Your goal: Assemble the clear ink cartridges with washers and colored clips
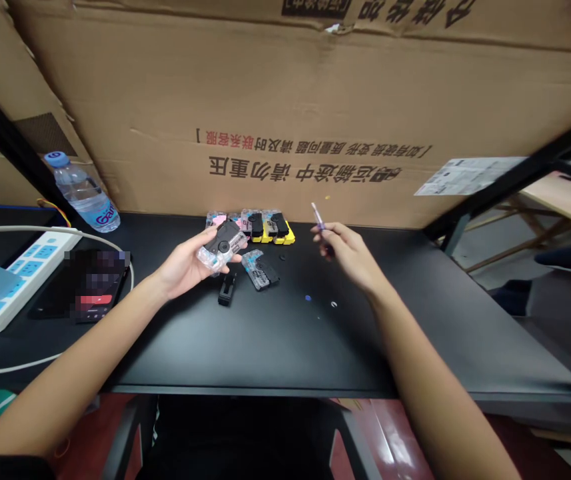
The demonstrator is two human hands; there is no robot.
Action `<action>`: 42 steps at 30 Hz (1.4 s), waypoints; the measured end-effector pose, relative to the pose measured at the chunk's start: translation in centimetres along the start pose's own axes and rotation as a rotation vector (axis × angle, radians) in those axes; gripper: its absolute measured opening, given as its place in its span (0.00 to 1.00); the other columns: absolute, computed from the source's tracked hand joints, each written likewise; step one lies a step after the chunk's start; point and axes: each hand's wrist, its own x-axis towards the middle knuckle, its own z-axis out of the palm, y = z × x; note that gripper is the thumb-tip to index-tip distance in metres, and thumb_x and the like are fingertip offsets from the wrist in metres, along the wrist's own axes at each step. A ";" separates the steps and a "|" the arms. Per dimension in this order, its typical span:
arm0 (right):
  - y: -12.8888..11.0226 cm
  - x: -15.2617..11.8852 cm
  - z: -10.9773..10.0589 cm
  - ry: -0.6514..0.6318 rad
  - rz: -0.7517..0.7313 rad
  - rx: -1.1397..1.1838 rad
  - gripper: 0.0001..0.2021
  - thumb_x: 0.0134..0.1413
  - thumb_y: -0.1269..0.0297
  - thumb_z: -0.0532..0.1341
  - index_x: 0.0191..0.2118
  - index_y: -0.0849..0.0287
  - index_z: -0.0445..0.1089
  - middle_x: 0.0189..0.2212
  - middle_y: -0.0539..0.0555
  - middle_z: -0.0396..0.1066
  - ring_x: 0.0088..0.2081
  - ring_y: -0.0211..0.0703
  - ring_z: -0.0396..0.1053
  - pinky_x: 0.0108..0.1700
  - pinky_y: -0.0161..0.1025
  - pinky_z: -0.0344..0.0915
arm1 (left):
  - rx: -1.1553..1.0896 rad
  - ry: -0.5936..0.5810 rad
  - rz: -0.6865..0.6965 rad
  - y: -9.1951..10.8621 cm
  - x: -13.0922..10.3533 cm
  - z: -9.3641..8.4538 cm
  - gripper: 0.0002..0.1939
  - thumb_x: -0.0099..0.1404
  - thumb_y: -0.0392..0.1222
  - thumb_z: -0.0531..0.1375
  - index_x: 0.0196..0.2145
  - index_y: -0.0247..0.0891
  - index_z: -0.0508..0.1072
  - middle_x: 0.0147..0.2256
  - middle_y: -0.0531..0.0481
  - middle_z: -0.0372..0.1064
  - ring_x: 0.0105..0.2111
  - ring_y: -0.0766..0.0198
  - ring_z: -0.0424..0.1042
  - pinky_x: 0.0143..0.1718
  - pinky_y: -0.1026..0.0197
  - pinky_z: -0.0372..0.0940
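Note:
My left hand [190, 263] holds a black and clear plastic piece [224, 245] with a round black disc, raised above the desk. In my right hand [345, 252] is a thin tool [318, 217] with a pale tip and a purple part, pointing up and to the left. Behind my left hand, against the cardboard, a row of similar pieces [269, 227] in clear, black, yellow and pink lies on the desk. Another clear and black piece [261, 272] rests just right of my left hand, and a small black part [227, 289] lies below it.
Small blue [308, 298] and white bits [334, 304] lie on the black desk [265, 347]. At the left are a water bottle [85, 193], a white power strip [10, 287], a dark phone [85, 287] and a cable. A cardboard wall [285, 87] stands behind the desk.

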 end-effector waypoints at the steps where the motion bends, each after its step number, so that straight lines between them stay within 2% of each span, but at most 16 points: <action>1: -1.5 -0.8 1.2 -0.073 -0.041 0.103 0.16 0.68 0.51 0.59 0.50 0.57 0.75 0.35 0.54 0.74 0.27 0.39 0.66 0.29 0.37 0.64 | 0.005 -0.009 0.012 -0.2 0.0 0.3 0.22 0.76 0.51 0.60 0.61 0.38 0.74 0.58 0.36 0.79 0.47 0.51 0.84 0.39 0.58 0.79; 3: -4.0 -2.5 3.6 -0.205 -0.066 0.236 0.13 0.68 0.52 0.59 0.47 0.54 0.74 0.28 0.49 0.67 0.25 0.38 0.60 0.26 0.37 0.59 | 0.014 -0.016 0.032 -0.7 0.1 0.7 0.21 0.76 0.50 0.61 0.61 0.38 0.74 0.56 0.36 0.80 0.46 0.53 0.84 0.41 0.59 0.79; 5: -5.9 -3.9 5.6 -0.281 -0.087 0.300 0.08 0.67 0.54 0.60 0.40 0.53 0.70 0.25 0.46 0.60 0.23 0.38 0.56 0.26 0.37 0.57 | 0.019 -0.015 0.041 -1.1 0.0 1.1 0.23 0.77 0.49 0.61 0.65 0.41 0.71 0.57 0.37 0.79 0.45 0.53 0.85 0.43 0.56 0.81; 7: -6.9 -4.9 7.1 -0.265 -0.145 0.256 0.08 0.65 0.56 0.62 0.36 0.52 0.65 0.26 0.46 0.63 0.25 0.39 0.57 0.27 0.38 0.58 | 0.026 -0.017 0.044 -1.5 -0.1 1.4 0.26 0.77 0.50 0.61 0.70 0.47 0.67 0.60 0.39 0.77 0.47 0.52 0.84 0.46 0.52 0.81; 10: -7.3 -5.8 8.6 -0.205 -0.246 0.113 0.09 0.64 0.54 0.66 0.41 0.51 0.68 0.29 0.47 0.70 0.24 0.38 0.59 0.28 0.38 0.59 | 0.050 -0.027 0.052 -2.1 -0.4 2.1 0.29 0.77 0.50 0.61 0.72 0.54 0.64 0.66 0.44 0.71 0.53 0.51 0.81 0.53 0.48 0.79; 14: -7.1 -6.3 9.4 -0.137 -0.368 -0.082 0.09 0.66 0.55 0.67 0.47 0.51 0.70 0.26 0.45 0.71 0.23 0.38 0.63 0.31 0.38 0.62 | 0.080 -0.062 0.057 -2.6 -0.7 3.2 0.33 0.76 0.49 0.60 0.74 0.57 0.60 0.67 0.47 0.70 0.58 0.51 0.77 0.60 0.46 0.74; 19: -7.0 -6.6 9.3 -0.044 -0.559 -0.234 0.06 0.71 0.59 0.63 0.45 0.55 0.71 0.36 0.53 0.81 0.31 0.41 0.76 0.35 0.37 0.68 | 0.116 -0.087 0.103 -2.8 -1.1 3.9 0.33 0.75 0.50 0.62 0.73 0.57 0.58 0.66 0.47 0.69 0.56 0.53 0.75 0.61 0.49 0.69; 22: -6.9 -6.9 9.4 0.048 -0.670 -0.406 0.08 0.74 0.59 0.61 0.47 0.58 0.72 0.39 0.56 0.82 0.35 0.44 0.80 0.33 0.36 0.65 | 0.141 -0.086 0.152 -3.1 -1.2 3.9 0.31 0.76 0.51 0.62 0.72 0.56 0.58 0.64 0.47 0.68 0.52 0.57 0.74 0.61 0.51 0.67; 24: -6.9 -7.0 9.5 0.072 -0.704 -0.531 0.10 0.74 0.58 0.60 0.48 0.59 0.72 0.40 0.57 0.83 0.34 0.44 0.80 0.29 0.37 0.61 | 0.166 -0.093 0.183 -3.5 -1.1 3.8 0.30 0.76 0.52 0.62 0.71 0.57 0.58 0.62 0.47 0.67 0.47 0.59 0.74 0.59 0.52 0.67; 28: -7.1 -7.0 9.5 -0.018 -0.660 -0.761 0.13 0.75 0.56 0.57 0.47 0.61 0.71 0.38 0.58 0.82 0.27 0.43 0.75 0.25 0.40 0.52 | 0.179 -0.089 0.207 -4.2 -0.9 3.7 0.29 0.76 0.54 0.63 0.70 0.57 0.59 0.59 0.47 0.67 0.46 0.59 0.72 0.57 0.52 0.68; 33: -8.5 -6.9 9.4 -0.165 -0.556 -0.938 0.20 0.78 0.50 0.51 0.46 0.64 0.70 0.35 0.62 0.80 0.25 0.47 0.73 0.26 0.42 0.44 | 0.153 -0.066 0.155 -4.4 -0.8 3.9 0.32 0.75 0.56 0.64 0.71 0.57 0.58 0.55 0.47 0.68 0.43 0.59 0.71 0.54 0.52 0.69; 38: -9.9 -6.8 9.5 -0.292 -0.418 -1.009 0.20 0.79 0.52 0.51 0.46 0.65 0.70 0.36 0.64 0.80 0.27 0.49 0.75 0.27 0.43 0.42 | 0.183 -0.061 0.214 -4.6 -0.6 4.2 0.30 0.76 0.56 0.63 0.70 0.58 0.59 0.49 0.49 0.66 0.37 0.63 0.68 0.50 0.54 0.71; 42: -10.5 -6.4 9.7 -0.369 -0.367 -0.997 0.20 0.80 0.54 0.50 0.47 0.66 0.71 0.39 0.65 0.80 0.30 0.50 0.76 0.28 0.43 0.42 | 0.224 -0.040 0.237 -4.7 -0.3 4.3 0.29 0.77 0.56 0.62 0.71 0.58 0.60 0.47 0.48 0.65 0.39 0.62 0.68 0.52 0.51 0.72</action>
